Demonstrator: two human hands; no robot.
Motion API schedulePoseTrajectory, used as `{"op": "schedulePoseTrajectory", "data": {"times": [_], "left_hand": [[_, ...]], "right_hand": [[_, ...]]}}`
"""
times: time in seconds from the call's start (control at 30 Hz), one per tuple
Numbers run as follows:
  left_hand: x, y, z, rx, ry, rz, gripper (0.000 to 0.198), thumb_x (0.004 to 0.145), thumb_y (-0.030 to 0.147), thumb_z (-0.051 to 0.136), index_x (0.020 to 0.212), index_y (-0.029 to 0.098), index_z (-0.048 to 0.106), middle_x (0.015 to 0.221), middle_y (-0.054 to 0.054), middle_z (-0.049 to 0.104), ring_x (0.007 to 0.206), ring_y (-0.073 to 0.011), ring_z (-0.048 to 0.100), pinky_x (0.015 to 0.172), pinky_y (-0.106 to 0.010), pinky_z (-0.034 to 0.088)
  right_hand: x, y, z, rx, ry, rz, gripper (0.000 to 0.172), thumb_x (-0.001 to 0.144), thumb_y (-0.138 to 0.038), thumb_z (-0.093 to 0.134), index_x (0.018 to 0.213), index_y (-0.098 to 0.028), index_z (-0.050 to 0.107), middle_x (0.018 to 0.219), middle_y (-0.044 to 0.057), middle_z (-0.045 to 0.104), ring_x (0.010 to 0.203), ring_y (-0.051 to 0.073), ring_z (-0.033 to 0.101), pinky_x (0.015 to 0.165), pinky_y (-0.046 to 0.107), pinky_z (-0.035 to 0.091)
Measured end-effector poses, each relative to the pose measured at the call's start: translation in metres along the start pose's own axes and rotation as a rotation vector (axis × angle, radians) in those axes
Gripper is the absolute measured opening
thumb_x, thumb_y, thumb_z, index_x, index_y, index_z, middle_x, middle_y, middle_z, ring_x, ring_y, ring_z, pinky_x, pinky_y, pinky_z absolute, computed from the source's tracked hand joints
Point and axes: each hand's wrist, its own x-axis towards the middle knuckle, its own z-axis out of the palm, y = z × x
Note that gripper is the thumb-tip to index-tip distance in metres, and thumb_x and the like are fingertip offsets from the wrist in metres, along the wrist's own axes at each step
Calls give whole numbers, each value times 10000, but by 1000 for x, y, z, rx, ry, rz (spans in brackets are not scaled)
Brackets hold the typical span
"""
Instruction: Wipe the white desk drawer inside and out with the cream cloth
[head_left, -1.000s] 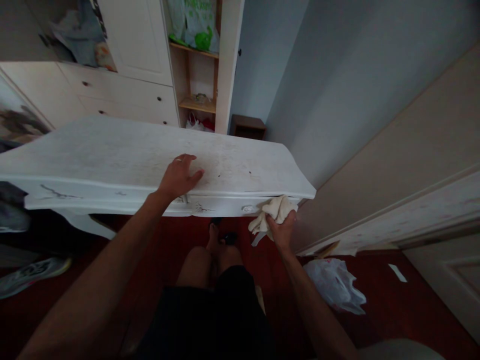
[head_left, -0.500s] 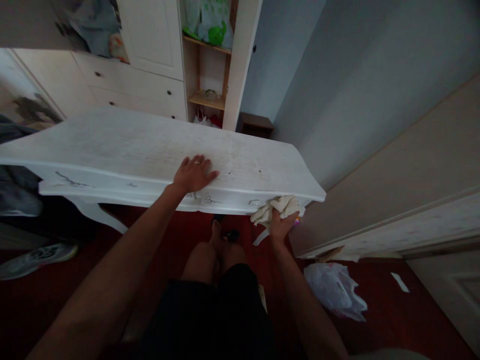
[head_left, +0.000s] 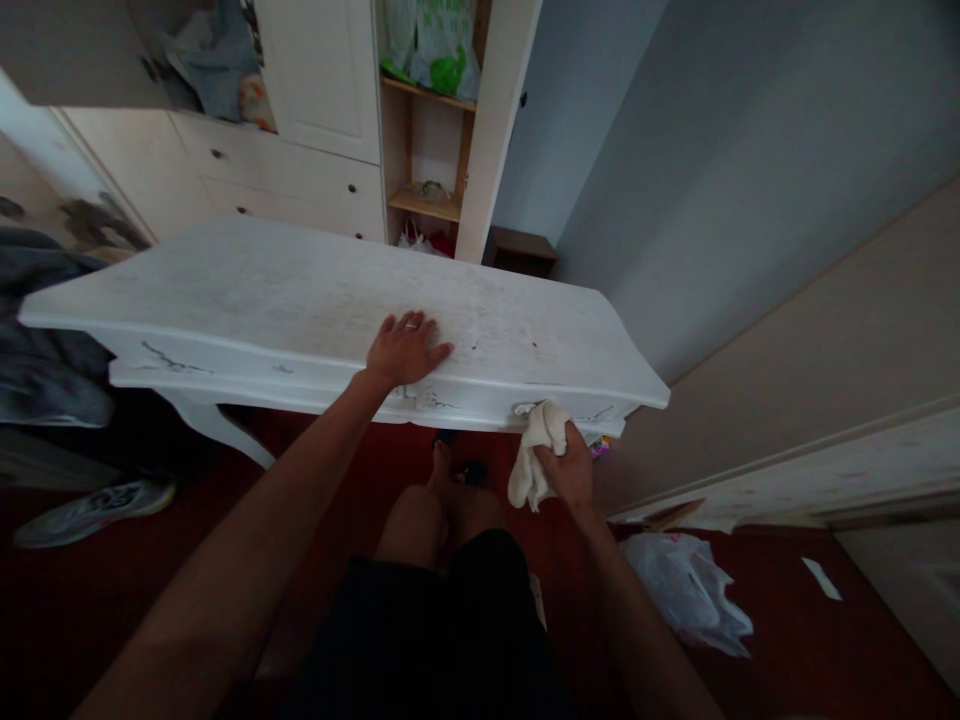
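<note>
A long white table (head_left: pixel 315 290) with a scuffed top and carved trim on its front stands before me. My left hand (head_left: pixel 405 350) lies flat on the top near the front edge, fingers spread, a ring on one of them. At the right part of the drawer front, my right hand (head_left: pixel 571 468) grips a cream-coloured cloth (head_left: pixel 541 440). The cloth's upper end is against the round drawer knob (head_left: pixel 523 408), and its lower end hangs below the table's edge.
Behind the table is a white cabinet (head_left: pixel 322 80) with an open door and shelves holding plastic bags (head_left: pixel 435 50). A crumpled plastic bag (head_left: pixel 686 585) lies on the red floor at right. A shoe (head_left: pixel 94 512) is at left. A wall runs along the table's right end.
My right hand has moved the cloth left along the drawer front, from the carved corner trim to the knob, and the cloth hangs lower. My left hand stays on the tabletop.
</note>
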Motion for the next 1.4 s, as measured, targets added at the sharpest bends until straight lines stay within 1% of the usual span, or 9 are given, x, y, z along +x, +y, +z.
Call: {"op": "schedulePoseTrajectory", "data": {"times": [0.13,0.2,0.3,0.37,0.57,0.7,1.1,1.27,1.4], "left_hand": [[0,0,0,-17,1,-17,658,1011,564,321,1479,139,505,1621,-170,424,1526,-297,342,1244,-486,221],[0,0,1,-19,6,-14,656,1011,564,321,1479,143,505,1621,-167,425,1528,-295,338,1244,-484,219],[0,-1,2,-19,18,-14,641,1010,565,322,1477,166,506,1620,-154,430,1525,-294,344,1239,-489,225],[0,-1,3,-17,22,-16,631,1009,563,327,1471,174,509,1617,-152,436,1522,-293,350,1235,-490,231],[-1,1,1,-13,16,-17,623,1008,559,347,1460,162,512,1616,-162,436,1523,-292,349,1239,-484,231],[-1,2,-1,-31,14,-21,634,1006,556,356,1457,141,521,1615,-169,433,1522,-300,346,1246,-480,226],[-1,0,0,-56,28,-25,636,993,563,364,1469,171,519,1611,-145,449,1512,-296,365,1234,-480,234],[0,-1,0,-48,37,-17,628,994,568,357,1461,184,527,1607,-135,456,1511,-288,368,1238,-472,233],[0,-1,0,-57,16,-24,658,995,572,346,1472,151,515,1616,-158,436,1519,-291,353,1245,-470,223]], "right_hand": [[5,-16,-11,-202,9,-218,387,781,-263,581,1159,-200,640,1243,137,675,1118,314,588,977,471,459],[6,-35,-4,-264,-58,-255,442,786,-205,578,1223,-210,643,1278,124,683,1111,313,597,971,455,461],[3,-68,22,-278,-97,-225,405,779,-182,601,1174,-225,677,1122,98,735,980,298,610,907,424,490],[-2,-86,46,-246,-84,-219,368,792,-184,610,1152,-219,682,1096,103,731,988,303,607,913,432,501],[-23,-117,118,-102,-35,-264,400,830,-136,598,1223,-185,647,1344,159,605,1197,302,564,1017,443,494],[-28,-118,138,-60,-36,-288,422,844,-125,612,1259,-191,644,1365,173,575,1240,320,542,1048,484,478],[-11,-86,108,-214,-227,-433,500,815,-126,661,1307,-220,665,1358,141,607,1164,325,548,1010,474,481],[-8,-63,90,-330,-238,-469,519,813,-108,657,1321,-215,654,1323,127,643,1129,317,549,984,456,472],[-8,-31,63,-464,-189,-471,568,785,-68,629,1336,-205,642,1346,133,647,1145,333,540,962,468,456]]}}
